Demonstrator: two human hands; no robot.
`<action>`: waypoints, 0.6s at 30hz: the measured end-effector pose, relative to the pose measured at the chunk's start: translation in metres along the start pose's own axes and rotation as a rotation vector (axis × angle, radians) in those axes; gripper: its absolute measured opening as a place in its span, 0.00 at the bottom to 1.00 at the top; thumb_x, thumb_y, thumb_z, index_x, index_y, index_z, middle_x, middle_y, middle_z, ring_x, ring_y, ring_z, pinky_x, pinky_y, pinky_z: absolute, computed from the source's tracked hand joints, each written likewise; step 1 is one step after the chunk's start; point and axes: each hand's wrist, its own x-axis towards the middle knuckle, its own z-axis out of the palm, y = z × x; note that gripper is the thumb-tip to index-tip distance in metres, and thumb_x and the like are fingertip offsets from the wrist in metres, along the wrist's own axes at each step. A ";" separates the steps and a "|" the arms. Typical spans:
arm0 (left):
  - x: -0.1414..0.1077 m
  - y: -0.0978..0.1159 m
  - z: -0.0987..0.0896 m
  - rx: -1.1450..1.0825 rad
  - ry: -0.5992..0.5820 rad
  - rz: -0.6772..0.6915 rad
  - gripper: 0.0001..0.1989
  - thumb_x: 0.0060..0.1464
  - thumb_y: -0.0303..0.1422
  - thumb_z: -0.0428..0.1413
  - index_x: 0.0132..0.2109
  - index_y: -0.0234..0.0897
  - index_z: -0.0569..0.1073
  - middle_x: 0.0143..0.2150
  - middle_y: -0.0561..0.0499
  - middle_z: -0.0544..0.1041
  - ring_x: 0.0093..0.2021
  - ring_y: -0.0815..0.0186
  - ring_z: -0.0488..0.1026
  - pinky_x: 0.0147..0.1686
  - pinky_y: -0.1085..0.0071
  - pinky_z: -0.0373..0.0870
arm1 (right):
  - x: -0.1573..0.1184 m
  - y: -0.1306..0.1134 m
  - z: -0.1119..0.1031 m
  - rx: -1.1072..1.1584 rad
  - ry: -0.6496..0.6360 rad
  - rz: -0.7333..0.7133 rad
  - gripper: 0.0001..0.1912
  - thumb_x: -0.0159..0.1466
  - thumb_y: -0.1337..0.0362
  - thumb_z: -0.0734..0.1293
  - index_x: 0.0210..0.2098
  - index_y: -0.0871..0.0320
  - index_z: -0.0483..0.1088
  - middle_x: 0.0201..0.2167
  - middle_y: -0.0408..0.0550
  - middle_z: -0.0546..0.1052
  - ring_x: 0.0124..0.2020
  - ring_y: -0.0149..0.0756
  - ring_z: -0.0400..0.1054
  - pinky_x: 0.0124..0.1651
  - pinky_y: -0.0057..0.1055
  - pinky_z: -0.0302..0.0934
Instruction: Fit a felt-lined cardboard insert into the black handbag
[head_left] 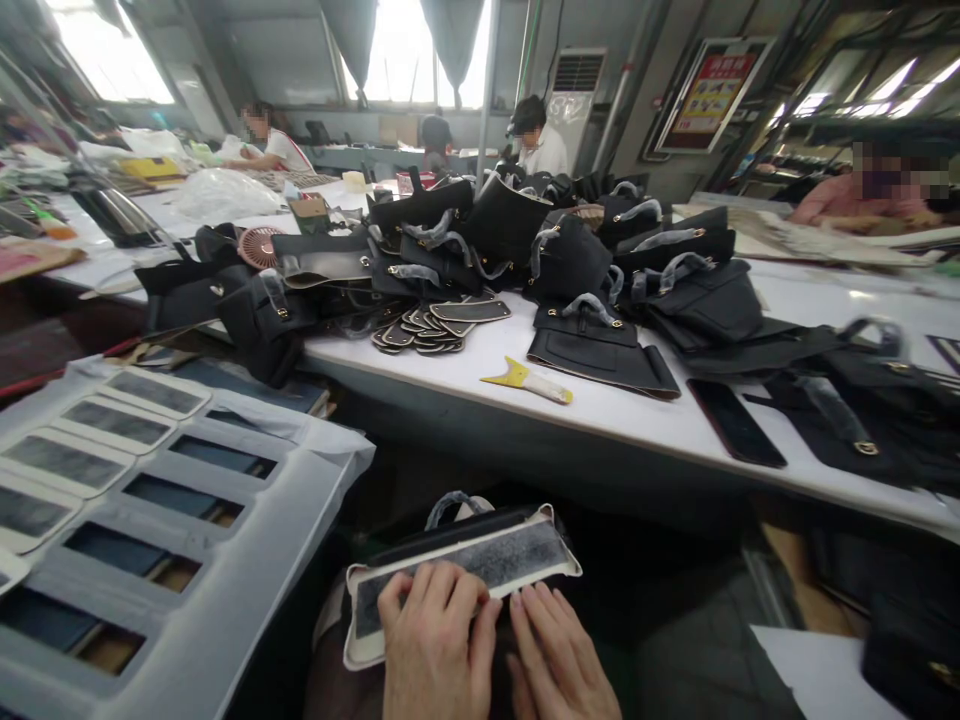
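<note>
In my lap lies a black handbag (420, 541) with a wrapped handle loop behind it. Against it sits a long panel (517, 552) with a grey middle and raised cream edges, folded up at the corners. My left hand (439, 635) bends its fingers over the panel's left half, its thumb along the near edge. Beside it, my right hand (559, 645) presses its fingertips, held together, on the same edge. The two hands nearly touch at the panel's middle. What lies under the fingers is hidden.
A white sheet with cut-out windows (225, 560) holds several cream-edged panels (112, 425) at left. Ahead, the white table bears piled black bags (570, 255), stacked dark pieces (469, 312), a yellow scraper (525, 380) and a phone (735, 422). People sit farther back.
</note>
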 end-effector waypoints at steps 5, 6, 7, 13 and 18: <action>-0.004 -0.009 -0.006 0.002 0.040 0.004 0.07 0.56 0.29 0.54 0.30 0.42 0.72 0.29 0.57 0.74 0.34 0.62 0.70 0.44 0.58 0.50 | 0.013 -0.014 0.000 0.017 0.011 0.000 0.14 0.66 0.73 0.60 0.45 0.65 0.76 0.42 0.55 0.80 0.47 0.43 0.75 0.53 0.36 0.71; -0.005 -0.010 -0.007 0.006 0.042 0.007 0.07 0.56 0.29 0.54 0.30 0.42 0.72 0.29 0.57 0.74 0.33 0.62 0.70 0.44 0.58 0.50 | 0.016 -0.017 0.000 0.022 0.016 -0.002 0.14 0.66 0.73 0.59 0.44 0.66 0.76 0.41 0.55 0.80 0.46 0.43 0.75 0.53 0.36 0.71; -0.006 -0.011 -0.008 0.011 0.042 0.011 0.07 0.56 0.29 0.54 0.30 0.43 0.72 0.29 0.57 0.75 0.33 0.62 0.70 0.44 0.58 0.49 | 0.018 -0.020 0.000 0.025 0.019 -0.006 0.14 0.66 0.74 0.59 0.43 0.66 0.76 0.40 0.55 0.81 0.45 0.42 0.75 0.53 0.36 0.70; -0.011 -0.019 -0.012 0.046 0.066 0.020 0.09 0.58 0.29 0.51 0.30 0.43 0.73 0.29 0.55 0.76 0.33 0.62 0.71 0.45 0.57 0.50 | 0.031 -0.033 0.001 0.045 -0.005 -0.029 0.20 0.71 0.73 0.52 0.42 0.64 0.76 0.38 0.52 0.81 0.45 0.39 0.76 0.51 0.33 0.70; -0.019 -0.027 -0.016 0.057 0.180 0.033 0.07 0.56 0.30 0.53 0.31 0.43 0.73 0.31 0.54 0.77 0.34 0.61 0.73 0.44 0.57 0.51 | 0.037 -0.042 0.004 0.074 0.011 -0.044 0.18 0.70 0.74 0.55 0.41 0.65 0.77 0.38 0.51 0.81 0.45 0.37 0.75 0.58 0.33 0.66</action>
